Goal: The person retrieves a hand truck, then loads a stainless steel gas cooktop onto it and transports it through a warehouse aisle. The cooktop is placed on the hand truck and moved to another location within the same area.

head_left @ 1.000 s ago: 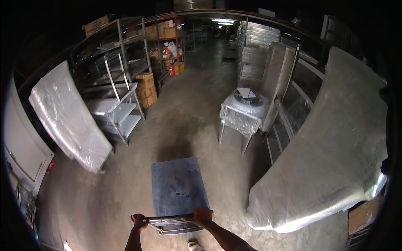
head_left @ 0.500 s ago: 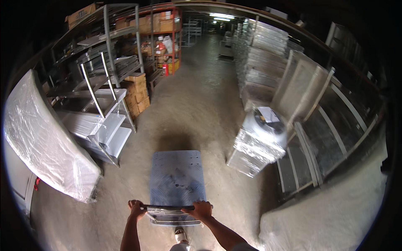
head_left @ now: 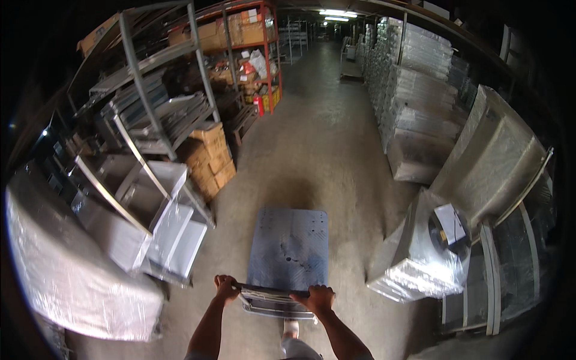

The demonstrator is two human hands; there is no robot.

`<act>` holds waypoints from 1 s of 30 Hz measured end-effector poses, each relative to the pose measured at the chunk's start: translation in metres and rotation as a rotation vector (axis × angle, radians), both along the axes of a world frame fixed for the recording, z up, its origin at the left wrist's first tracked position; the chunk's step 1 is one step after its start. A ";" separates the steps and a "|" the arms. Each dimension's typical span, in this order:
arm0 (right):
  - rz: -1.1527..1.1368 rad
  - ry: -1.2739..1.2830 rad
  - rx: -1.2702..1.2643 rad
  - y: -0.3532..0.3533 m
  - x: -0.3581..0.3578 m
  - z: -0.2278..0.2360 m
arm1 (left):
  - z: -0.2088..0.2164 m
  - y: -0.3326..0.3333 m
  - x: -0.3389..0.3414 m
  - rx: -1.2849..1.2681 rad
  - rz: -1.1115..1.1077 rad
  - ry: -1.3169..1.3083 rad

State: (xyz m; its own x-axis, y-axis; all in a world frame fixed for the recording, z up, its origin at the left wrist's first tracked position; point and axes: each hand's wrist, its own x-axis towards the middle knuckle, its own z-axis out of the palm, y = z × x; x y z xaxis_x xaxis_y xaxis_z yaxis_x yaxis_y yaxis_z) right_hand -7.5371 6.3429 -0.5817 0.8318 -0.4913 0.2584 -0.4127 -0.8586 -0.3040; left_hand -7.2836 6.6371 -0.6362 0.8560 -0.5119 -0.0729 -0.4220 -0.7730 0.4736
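Observation:
A flat platform trolley (head_left: 289, 247) with a bare grey-blue deck stands on the concrete floor right in front of me. Its metal push handle (head_left: 271, 290) runs across the near end. My left hand (head_left: 226, 287) is closed on the handle's left end and my right hand (head_left: 316, 297) on its right end. Nothing lies on the deck. One of my feet (head_left: 291, 327) shows below the handle.
A long aisle runs ahead between metal shelving (head_left: 157, 84) with cardboard boxes (head_left: 211, 157) on the left and plastic-wrapped steel units (head_left: 414, 102) on the right. A wrapped steel table (head_left: 150, 216) stands close on the left, a wrapped cabinet (head_left: 420, 252) close on the right.
The trolley and I have turned left and rolled forward into the aisle. The wrapped cabinet has slid from ahead to my right side; both hands stay on the handle.

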 end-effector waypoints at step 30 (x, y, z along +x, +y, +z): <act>-0.400 -0.090 0.143 -0.699 0.778 -0.050 | -0.016 -0.767 0.820 -0.125 -0.252 -0.018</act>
State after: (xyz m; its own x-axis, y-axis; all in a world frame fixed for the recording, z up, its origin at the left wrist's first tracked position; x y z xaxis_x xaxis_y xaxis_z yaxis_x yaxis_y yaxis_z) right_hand -6.7590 5.6438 -0.6312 0.5462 -0.8063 0.2271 -0.6705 -0.5833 -0.4584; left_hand -6.4635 5.8704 -0.6527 0.7014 -0.7125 0.0183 -0.6022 -0.5788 0.5498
